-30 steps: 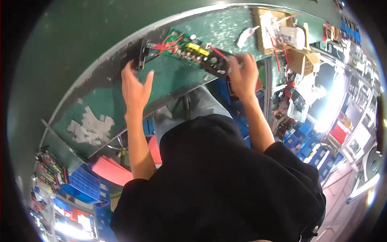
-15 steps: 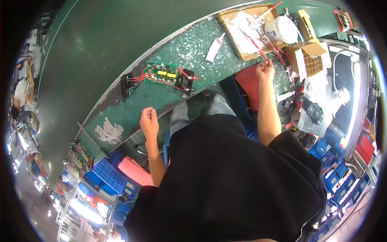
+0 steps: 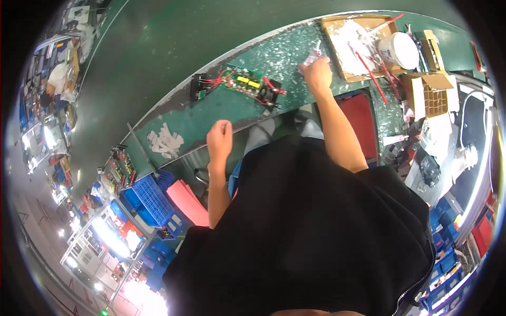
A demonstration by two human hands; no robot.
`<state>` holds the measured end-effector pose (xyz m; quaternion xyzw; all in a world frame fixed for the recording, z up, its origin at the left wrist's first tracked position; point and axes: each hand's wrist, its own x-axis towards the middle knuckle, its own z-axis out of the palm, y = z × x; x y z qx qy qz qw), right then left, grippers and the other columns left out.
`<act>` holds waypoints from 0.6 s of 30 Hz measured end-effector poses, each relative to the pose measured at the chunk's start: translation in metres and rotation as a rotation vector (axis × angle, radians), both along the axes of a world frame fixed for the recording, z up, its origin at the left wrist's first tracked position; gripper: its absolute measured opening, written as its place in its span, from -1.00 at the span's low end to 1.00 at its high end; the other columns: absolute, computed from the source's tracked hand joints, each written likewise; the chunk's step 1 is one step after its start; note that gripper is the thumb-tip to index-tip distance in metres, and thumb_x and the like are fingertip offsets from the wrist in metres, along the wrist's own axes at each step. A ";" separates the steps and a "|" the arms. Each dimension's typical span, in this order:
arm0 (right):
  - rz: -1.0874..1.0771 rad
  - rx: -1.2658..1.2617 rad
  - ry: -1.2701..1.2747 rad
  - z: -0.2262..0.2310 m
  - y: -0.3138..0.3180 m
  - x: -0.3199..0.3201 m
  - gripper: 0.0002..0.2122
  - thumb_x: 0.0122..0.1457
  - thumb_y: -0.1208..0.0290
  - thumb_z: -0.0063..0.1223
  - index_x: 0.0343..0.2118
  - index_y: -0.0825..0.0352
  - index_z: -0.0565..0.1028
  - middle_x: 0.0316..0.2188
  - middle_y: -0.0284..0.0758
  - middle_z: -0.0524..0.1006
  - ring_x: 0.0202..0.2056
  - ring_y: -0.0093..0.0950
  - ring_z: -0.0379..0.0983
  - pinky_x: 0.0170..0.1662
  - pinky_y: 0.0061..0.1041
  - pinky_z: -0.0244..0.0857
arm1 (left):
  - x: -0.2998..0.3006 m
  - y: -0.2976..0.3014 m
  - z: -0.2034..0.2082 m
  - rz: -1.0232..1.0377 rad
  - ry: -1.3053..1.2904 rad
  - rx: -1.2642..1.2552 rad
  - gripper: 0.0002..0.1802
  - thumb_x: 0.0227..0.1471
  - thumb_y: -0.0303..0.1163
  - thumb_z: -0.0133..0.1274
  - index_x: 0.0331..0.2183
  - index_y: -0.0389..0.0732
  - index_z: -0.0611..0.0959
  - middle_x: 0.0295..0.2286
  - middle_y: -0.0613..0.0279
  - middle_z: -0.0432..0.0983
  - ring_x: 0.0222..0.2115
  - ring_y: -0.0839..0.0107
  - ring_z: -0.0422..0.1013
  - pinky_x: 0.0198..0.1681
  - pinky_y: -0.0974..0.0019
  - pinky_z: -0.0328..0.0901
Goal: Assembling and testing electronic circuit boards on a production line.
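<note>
My right hand (image 3: 318, 75) has its fingers closed around a white squeeze tube (image 3: 315, 52) at the bench's far side; the hand hides much of the tube. My left hand (image 3: 220, 138) hovers by the near bench edge, fingers curled in, with nothing seen in them. Between the hands lies a green circuit board (image 3: 242, 81) with yellow parts and red wires. The wires run to a small black plate (image 3: 199, 87) at its left, and a black finned part (image 3: 270, 90) sits at its right end.
A cardboard tray (image 3: 348, 77) smeared with white paste stands at the far right, with a red stick (image 3: 371, 79) across its edge. Beyond are a white tub (image 3: 399, 50) and a divided carton (image 3: 436, 100). White paper strips (image 3: 165, 141) lie left; a blue basket (image 3: 154, 199) sits lower left.
My right hand has let go of the red stick, leaving it on the tray's edge, and moved left to grasp the tube. The view has shifted; my left hand stays curled.
</note>
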<state>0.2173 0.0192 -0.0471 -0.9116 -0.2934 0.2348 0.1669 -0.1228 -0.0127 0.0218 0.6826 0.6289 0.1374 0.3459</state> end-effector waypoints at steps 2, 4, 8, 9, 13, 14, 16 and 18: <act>-0.101 0.001 0.080 -0.003 0.007 -0.006 -0.42 -0.10 0.23 0.30 -0.18 0.55 0.24 -0.29 0.10 0.52 -0.20 -0.04 0.51 -0.13 -0.24 0.40 | 0.002 0.007 0.002 -0.032 -0.026 0.005 -0.77 0.09 -0.35 0.05 -0.33 -0.35 0.59 -0.48 0.07 0.59 -0.45 0.45 0.51 -0.33 0.39 0.35; -0.200 0.073 0.040 -0.014 0.000 -0.003 -0.58 -0.08 0.29 0.24 -0.23 0.51 0.43 -0.39 -0.09 0.58 -0.33 -0.15 0.54 -0.22 -0.29 0.39 | 0.018 0.017 0.011 -0.036 -0.123 -0.067 -0.77 0.09 -0.35 0.05 -0.34 -0.35 0.59 -0.48 0.09 0.59 -0.45 0.45 0.51 -0.34 0.39 0.35; -0.112 0.417 0.015 0.023 -0.029 -0.012 -0.67 0.02 0.24 0.19 -0.29 0.44 0.56 -0.63 -0.28 0.52 -0.54 -0.46 0.47 -0.42 -0.48 0.33 | 0.044 0.036 0.024 -0.099 -0.282 -0.179 -0.77 0.08 -0.35 0.06 -0.36 -0.36 0.59 -0.53 0.21 0.56 -0.47 0.60 0.44 -0.37 0.44 0.32; -0.099 0.456 0.046 0.049 -0.036 -0.022 -0.68 0.05 0.23 0.17 -0.29 0.45 0.57 -0.69 -0.32 0.48 -0.59 -0.56 0.43 -0.47 -0.55 0.29 | 0.050 0.036 0.023 -0.053 -0.443 -0.238 -0.77 0.08 -0.34 0.08 -0.35 -0.35 0.60 -0.49 0.26 0.56 -0.45 0.61 0.42 -0.37 0.46 0.31; -0.071 0.499 0.239 0.128 -0.050 -0.081 -0.73 0.08 0.30 0.17 -0.34 0.46 0.55 -0.68 -0.39 0.47 -0.63 -0.69 0.38 -0.56 -0.65 0.24 | 0.092 0.036 0.030 0.129 -0.926 -0.414 -0.75 0.07 -0.31 0.12 -0.30 -0.31 0.61 -0.47 0.39 0.51 -0.49 0.65 0.36 -0.47 0.52 0.24; -0.088 0.479 0.281 0.133 -0.053 -0.093 -0.78 0.09 0.36 0.18 -0.34 0.46 0.54 -0.65 -0.42 0.48 -0.63 -0.70 0.38 -0.58 -0.70 0.22 | 0.098 0.039 0.043 0.177 -0.952 -0.549 -0.75 0.07 -0.29 0.13 -0.32 -0.30 0.61 -0.50 0.41 0.48 -0.52 0.68 0.32 -0.50 0.55 0.21; -0.117 0.545 0.392 0.134 -0.055 -0.116 -0.80 0.09 0.40 0.18 -0.35 0.46 0.54 -0.62 -0.42 0.49 -0.63 -0.70 0.38 -0.58 -0.72 0.21 | 0.107 0.041 0.045 0.311 -1.021 -0.683 -0.76 0.07 -0.23 0.13 -0.39 -0.23 0.62 -0.57 0.47 0.40 -0.60 0.72 0.23 -0.55 0.59 0.12; -0.109 0.505 0.421 0.134 -0.055 -0.133 -0.80 0.09 0.45 0.16 -0.28 0.46 0.52 -0.56 -0.40 0.50 -0.62 -0.69 0.36 -0.57 -0.72 0.22 | 0.109 0.038 0.041 0.403 -1.108 -0.640 -0.77 0.06 -0.25 0.14 -0.40 -0.24 0.63 -0.60 0.50 0.37 -0.62 0.74 0.19 -0.59 0.58 0.07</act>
